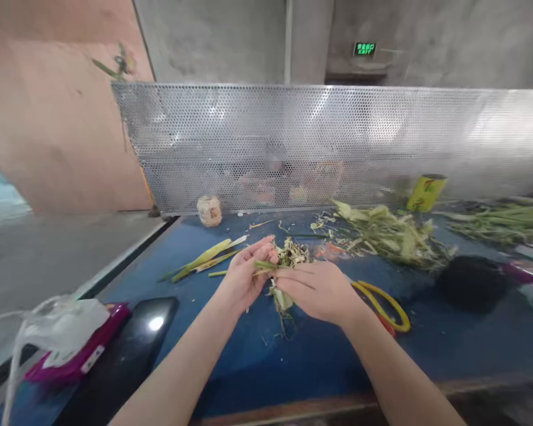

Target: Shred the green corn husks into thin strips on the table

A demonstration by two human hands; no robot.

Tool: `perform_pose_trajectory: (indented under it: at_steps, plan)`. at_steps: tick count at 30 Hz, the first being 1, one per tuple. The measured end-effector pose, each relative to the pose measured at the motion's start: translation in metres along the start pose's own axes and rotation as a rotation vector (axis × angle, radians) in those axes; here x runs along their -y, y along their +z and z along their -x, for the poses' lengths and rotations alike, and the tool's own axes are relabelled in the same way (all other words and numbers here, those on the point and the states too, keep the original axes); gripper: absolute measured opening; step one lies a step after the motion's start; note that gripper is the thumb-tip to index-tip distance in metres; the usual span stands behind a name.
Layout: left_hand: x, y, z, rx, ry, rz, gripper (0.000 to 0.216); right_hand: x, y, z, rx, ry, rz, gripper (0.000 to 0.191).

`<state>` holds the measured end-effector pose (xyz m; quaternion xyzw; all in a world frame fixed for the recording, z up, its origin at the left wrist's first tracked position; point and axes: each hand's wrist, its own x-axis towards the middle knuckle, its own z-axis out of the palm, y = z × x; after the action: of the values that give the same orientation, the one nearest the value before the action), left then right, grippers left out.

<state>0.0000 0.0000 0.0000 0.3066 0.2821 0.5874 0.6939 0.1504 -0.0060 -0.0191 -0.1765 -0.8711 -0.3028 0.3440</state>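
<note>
The green stalk (pixel 266 265) is up between your two hands, over the middle of the blue table (pixel 231 373). Your left hand (pixel 247 273) is turned palm up, half curled, with the stalk held in its bent fingers, likely so it stays steady. Your right hand (pixel 316 287) is palm down with its fingers close together and reaching the stalk; its thumb is hidden, so I can't tell if it pinches. Just past your hands is a messy heap of bits (pixel 293 253), maybe there because scraps drop close by. To the left, long leafy stalks (pixel 204 260) lie side by side, perhaps so they're easy to grab. To the right is a yellow loop (pixel 397 307), maybe a tool handle, near your right wrist. Farther out are a big pile of pale green leaves (pixel 391 234), a yellow can (pixel 426 192) and a pale roll (pixel 209 211) by the metal screen (pixel 231 130).
</note>
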Motion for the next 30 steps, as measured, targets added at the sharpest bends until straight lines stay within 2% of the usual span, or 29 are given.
perform_pose_trajectory:
  at_steps: [9, 14, 20, 26, 30]
  plan:
    - [0.010, -0.010, -0.009, 0.011, 0.092, 0.008, 0.028, -0.004, 0.003, 0.002, -0.109, 0.132, 0.046, 0.011]
    - [0.012, -0.008, -0.008, 0.006, 0.119, -0.026, 0.029, -0.004, 0.002, 0.001, -0.138, 0.173, 0.057, 0.012]
    - [0.012, -0.007, -0.006, 0.062, 0.214, -0.092, 0.043, -0.004, 0.003, 0.001, -0.179, 0.213, -0.047, 0.012]
    - [0.016, -0.009, -0.007, 0.042, 0.239, -0.073, 0.075, -0.004, 0.005, 0.000, -0.176, 0.297, -0.168, 0.019]
    - [0.015, -0.007, -0.007, 0.026, 0.225, -0.050, 0.072, -0.005, 0.005, 0.002, -0.245, 0.306, -0.207, 0.018]
